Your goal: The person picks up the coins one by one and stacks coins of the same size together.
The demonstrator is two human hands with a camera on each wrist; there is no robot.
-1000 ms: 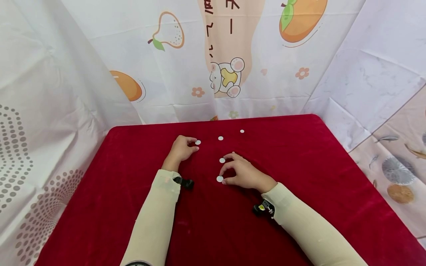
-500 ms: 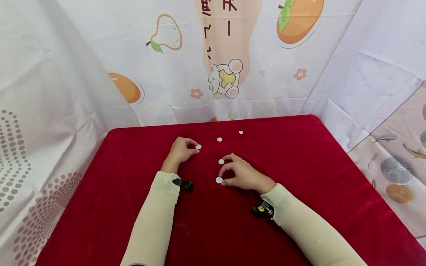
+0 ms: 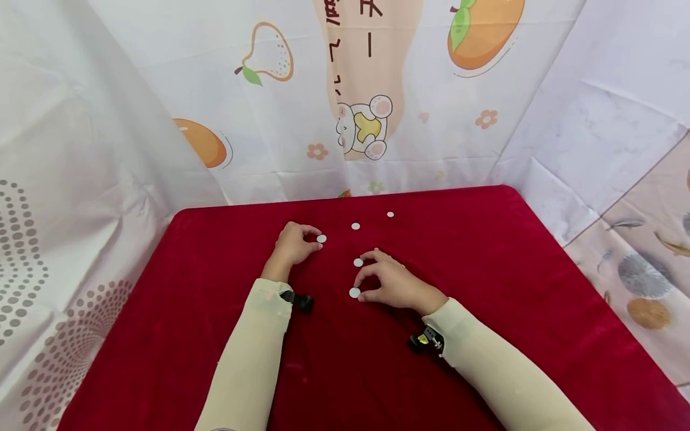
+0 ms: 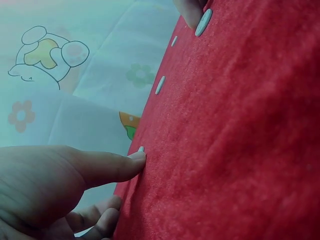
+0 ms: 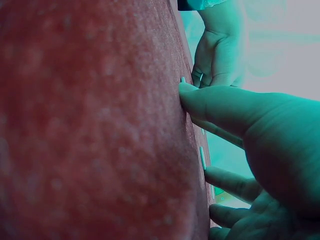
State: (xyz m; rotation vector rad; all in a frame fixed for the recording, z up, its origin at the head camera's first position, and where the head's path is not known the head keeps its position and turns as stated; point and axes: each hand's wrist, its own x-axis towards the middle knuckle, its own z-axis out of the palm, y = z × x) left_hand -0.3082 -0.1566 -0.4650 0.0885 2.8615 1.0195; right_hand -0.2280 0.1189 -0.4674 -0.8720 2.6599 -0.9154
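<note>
Several small white discs lie on red cloth. My left hand, at the far left, holds one white disc between thumb and index finger; in the left wrist view the thumb hides most of it. Right of centre, my right hand has index finger and thumb at the edges of the nearest disc. An outer finger of that hand reaches the edge of another disc just beyond. Two more, a middle disc and a far-right disc, lie apart from both hands.
The red cloth covers the whole table. White printed curtains stand behind its far edge and along the sides. A small black camera is strapped to the left wrist, and another camera to the right.
The disc at my left hand has slid a little nearer, toward the thumb, during the first half second. My right hand and the other discs keep their places; the head view shifts slightly.
</note>
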